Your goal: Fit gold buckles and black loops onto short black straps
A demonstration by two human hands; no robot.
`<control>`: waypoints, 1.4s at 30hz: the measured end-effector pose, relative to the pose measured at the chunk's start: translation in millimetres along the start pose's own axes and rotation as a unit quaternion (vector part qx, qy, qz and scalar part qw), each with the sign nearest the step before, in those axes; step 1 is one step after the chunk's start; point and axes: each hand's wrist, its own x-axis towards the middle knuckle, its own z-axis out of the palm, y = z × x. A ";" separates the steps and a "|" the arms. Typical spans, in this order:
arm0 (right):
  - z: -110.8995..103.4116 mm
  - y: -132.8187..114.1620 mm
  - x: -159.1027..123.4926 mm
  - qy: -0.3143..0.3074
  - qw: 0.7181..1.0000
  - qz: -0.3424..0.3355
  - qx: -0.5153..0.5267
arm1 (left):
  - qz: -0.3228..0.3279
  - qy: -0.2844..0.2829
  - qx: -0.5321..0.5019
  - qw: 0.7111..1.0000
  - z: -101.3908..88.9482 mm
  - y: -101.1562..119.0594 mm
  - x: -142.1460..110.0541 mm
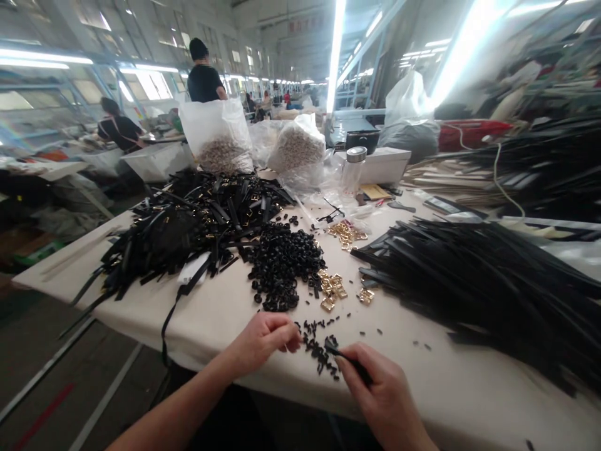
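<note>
My right hand [382,388] is closed round a narrow black strap [345,355], whose end points left over a scatter of small black pieces [319,351]. To the left, my left hand [263,341] hovers by the same pieces with its fingers curled together; whether anything is pinched in them is hidden. Just beyond it lies a heap of small black loops [284,263]. Gold buckles [332,287] rest to the right of the heap, and another pile of gold buckles [347,234] lies farther back.
Black straps with buckles [201,216] are piled at the left of the table [413,382]. A large stack of black strips [474,275] covers its right side. Filled plastic bags [298,147] and a lidded jar [354,170] stand behind. A person [204,75] is in the background.
</note>
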 end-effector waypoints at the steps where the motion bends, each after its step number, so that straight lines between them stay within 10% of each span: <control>1: -4.2 4.4 0.7 0.009 1.000 0.021 0.006 | 0.010 0.027 0.006 1.000 -13.7 1.5 4.5; 9: -17.6 26.2 5.2 0.043 0.993 0.103 0.038 | 0.054 0.292 0.038 0.954 -114.3 7.7 42.2; 14: -15.3 23.9 6.1 0.051 0.992 0.103 0.043 | 0.065 0.230 0.183 0.953 -98.1 1.1 49.3; 21: -14.5 20.0 5.4 0.053 0.994 0.088 0.044 | 0.134 0.205 0.440 0.864 -67.7 -0.2 58.3; 42: -13.6 23.0 4.4 0.039 0.994 0.088 0.058 | 0.118 0.241 0.472 0.840 -83.7 6.0 77.3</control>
